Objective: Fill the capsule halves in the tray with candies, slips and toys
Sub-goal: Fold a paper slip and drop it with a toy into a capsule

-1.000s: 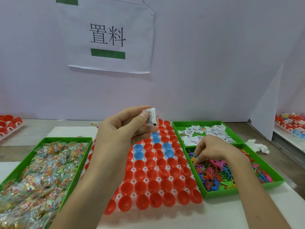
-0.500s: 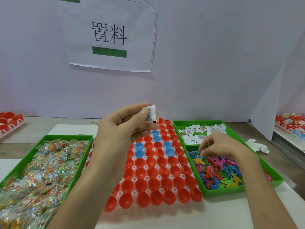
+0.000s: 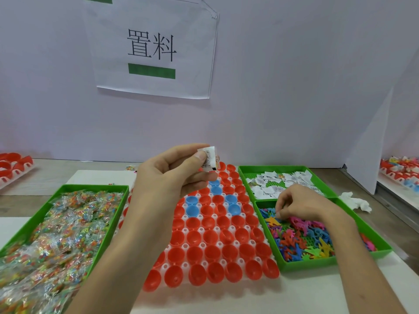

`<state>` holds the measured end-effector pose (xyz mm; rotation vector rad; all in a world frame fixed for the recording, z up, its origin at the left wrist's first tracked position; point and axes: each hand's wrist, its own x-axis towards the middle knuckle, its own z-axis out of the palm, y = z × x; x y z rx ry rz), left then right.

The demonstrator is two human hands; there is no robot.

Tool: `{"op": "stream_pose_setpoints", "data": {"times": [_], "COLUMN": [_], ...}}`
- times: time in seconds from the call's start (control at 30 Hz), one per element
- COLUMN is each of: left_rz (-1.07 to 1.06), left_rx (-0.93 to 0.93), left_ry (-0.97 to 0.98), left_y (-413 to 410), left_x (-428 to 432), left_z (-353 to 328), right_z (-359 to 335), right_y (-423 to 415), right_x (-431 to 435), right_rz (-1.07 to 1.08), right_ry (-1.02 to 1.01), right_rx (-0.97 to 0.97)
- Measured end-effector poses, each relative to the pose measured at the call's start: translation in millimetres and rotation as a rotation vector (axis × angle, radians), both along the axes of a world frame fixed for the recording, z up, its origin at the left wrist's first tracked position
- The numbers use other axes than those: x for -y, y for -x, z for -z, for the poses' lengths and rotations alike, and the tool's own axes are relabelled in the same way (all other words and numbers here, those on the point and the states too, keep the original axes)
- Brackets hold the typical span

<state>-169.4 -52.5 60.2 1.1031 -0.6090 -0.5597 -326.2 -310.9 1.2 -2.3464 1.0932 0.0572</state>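
The white tray of red and blue capsule halves lies in the middle of the table. My left hand is raised above its far end and pinches a white printed slip between thumb and forefinger. My right hand reaches down into the green bin of small coloured toys, fingertips curled on the pile; whether it holds a toy is hidden. A green bin of white slips sits behind the toys. A green bin of wrapped candies is on the left.
A paper sign hangs on the pale back wall. More red capsule trays sit at the far left and far right. A crumpled white tissue lies right of the bins.
My right hand has shifted slightly back and left over the toy bin, its fingers picking at the pile. My left hand keeps holding the slip in about the same place.
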Motion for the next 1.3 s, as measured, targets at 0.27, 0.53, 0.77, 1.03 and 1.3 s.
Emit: {"op": "stream_pose_setpoints", "data": {"times": [0.27, 0.53, 0.77, 1.03, 1.3], "left_rz": [0.0, 0.004, 0.008, 0.006, -0.023], "left_rx": [0.001, 0.01, 0.016, 0.031, 0.092], "left_ry": [0.001, -0.006, -0.001, -0.005, -0.051], "left_y": [-0.7, 0.4, 0.2, -0.3, 2.0], "left_x": [0.1, 1.0, 1.5, 2.8, 6.1], "left_z": [0.2, 0.8, 2.5, 4.2, 8.4], "right_z": [-10.7, -8.7, 1.6, -7.7, -62.3], "right_y": [6.6, 7.4, -2.4, 9.2, 6.8], "right_x": [3.4, 1.6, -1.5, 7.6, -35.5], "right_rz": [-0.03, -0.066, -0.091, -0.015, -0.196], "right_ry": [-0.012, -0.053, -0.019, 0.049, -0.13], "right_rx": [0.007, 0.008, -0.026, 0.102, 0.689]}}
